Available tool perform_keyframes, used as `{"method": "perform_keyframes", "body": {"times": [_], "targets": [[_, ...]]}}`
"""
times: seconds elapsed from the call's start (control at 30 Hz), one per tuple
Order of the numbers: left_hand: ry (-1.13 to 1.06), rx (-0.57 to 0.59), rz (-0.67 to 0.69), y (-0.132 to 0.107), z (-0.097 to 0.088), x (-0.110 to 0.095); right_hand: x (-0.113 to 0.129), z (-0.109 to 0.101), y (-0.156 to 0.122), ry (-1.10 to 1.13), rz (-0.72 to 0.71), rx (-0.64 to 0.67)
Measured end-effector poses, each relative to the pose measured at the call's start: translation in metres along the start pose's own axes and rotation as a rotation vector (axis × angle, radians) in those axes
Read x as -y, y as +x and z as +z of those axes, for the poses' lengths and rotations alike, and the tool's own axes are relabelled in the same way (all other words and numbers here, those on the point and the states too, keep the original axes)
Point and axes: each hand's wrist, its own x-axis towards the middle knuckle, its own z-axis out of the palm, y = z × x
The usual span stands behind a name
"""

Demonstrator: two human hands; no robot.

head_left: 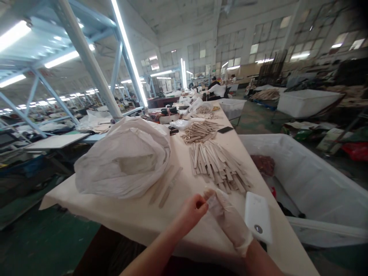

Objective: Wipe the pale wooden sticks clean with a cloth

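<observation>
Loosely fanned, flat cream strips (216, 164) near curled hands (193, 209) (220, 209), their grip unclear.

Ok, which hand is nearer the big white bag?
Left. The left hand is right of the bag, apart from it; the right hand is farther right.

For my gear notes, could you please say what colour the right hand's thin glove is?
The thin glove is off-white, best seen in the head view.

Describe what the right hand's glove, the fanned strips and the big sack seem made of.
Glove: probably thin latex or similar, slightly translucent, wrinkled at the wrist.
Strips: leather or fabric, unclear which; pale, matte, flat.
Sack: likely thin plastic, perhaps woven; dull white, crumpled folds.
</observation>
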Motion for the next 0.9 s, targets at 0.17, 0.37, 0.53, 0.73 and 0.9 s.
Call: {"method": "perform_keyframes", "body": {"times": [0.17,0.37,0.53,0.73,0.9], "targets": [[-0.123,-0.040,-0.053,-0.005,0.001,0.001,-0.001,0.017,-0.018,-0.106,-0.015,0.147],[-0.054,-0.067,0.034,-0.018,-0.025,0.016,-0.014,0.012,-0.006,-0.147,0.196,0.010],[0.361,-0.498,0.024,0.003,-0.134,0.054,-0.006,-0.006,0.017,-0.128,0.192,-0.191],[0.501,-0.583,-0.010,0.040,-0.187,0.062,-0.005,0.001,0.028,-0.110,0.310,-0.138],[0.400,-0.116,0.079,0.083,-0.106,0.043,0.003,-0.009,0.033,-0.136,0.254,-0.198]]}}
